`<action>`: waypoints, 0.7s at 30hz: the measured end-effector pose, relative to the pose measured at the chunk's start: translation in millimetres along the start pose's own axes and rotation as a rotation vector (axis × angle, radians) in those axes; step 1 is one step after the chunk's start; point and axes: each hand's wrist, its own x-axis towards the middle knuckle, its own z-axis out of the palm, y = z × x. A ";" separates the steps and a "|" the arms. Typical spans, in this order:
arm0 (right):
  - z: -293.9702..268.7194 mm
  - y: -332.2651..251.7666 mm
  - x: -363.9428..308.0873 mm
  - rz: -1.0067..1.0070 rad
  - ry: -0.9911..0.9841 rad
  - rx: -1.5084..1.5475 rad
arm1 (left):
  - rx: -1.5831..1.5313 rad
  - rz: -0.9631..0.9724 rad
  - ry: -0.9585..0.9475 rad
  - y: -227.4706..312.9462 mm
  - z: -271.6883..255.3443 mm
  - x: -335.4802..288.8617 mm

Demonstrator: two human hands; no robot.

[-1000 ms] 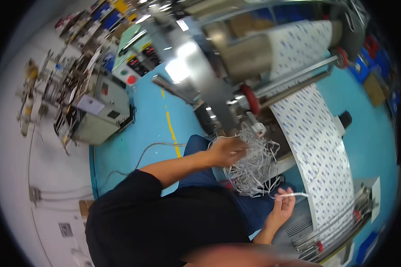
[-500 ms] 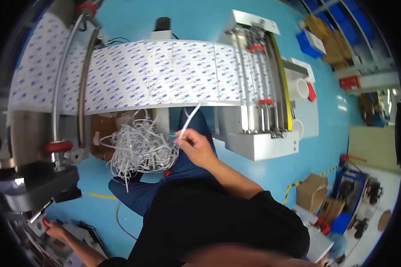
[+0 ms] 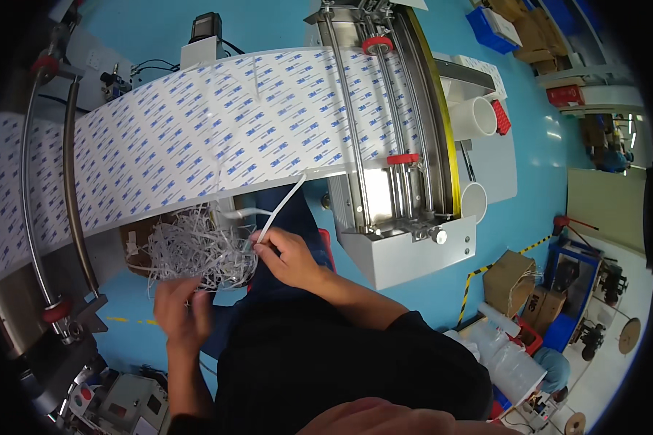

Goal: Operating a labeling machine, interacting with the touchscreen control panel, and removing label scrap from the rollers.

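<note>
My right hand (image 3: 290,259) pinches a narrow white strip (image 3: 280,208) between thumb and fingers. The strip slants up to the near edge of a wide white sheet (image 3: 181,130) printed all over in blue. At the near left is my left hand (image 3: 183,310), slightly blurred, its thumb apart from its fingers and nothing visible in it. Just beyond its fingertips, below the sheet's edge, lies a tangled heap of white strips (image 3: 196,246), in front of a brown cardboard box (image 3: 139,250).
Metal rollers with red collars (image 3: 403,159) hold the sheet at the right; a steel rod (image 3: 27,181) crosses it at the left. White tubes (image 3: 473,117) stand beyond the right machine. A control box (image 3: 134,402) sits at lower left, and a carton (image 3: 508,281) at right.
My left hand has come from a red knob at the lower left to beside the strip heap. My right hand still pinches the strip. The view has shifted.
</note>
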 end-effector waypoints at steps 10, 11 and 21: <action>-2.9 6.2 -3.8 -0.117 0.001 0.102 | 0.303 0.342 -0.389 75.0 110.9 209.6; -2.9 7.3 -3.8 -0.118 0.009 0.115 | 0.312 0.347 -0.401 71.3 116.9 216.4; -6.9 11.5 -2.1 -0.125 -0.004 0.120 | 0.328 0.421 -0.467 64.0 138.0 230.7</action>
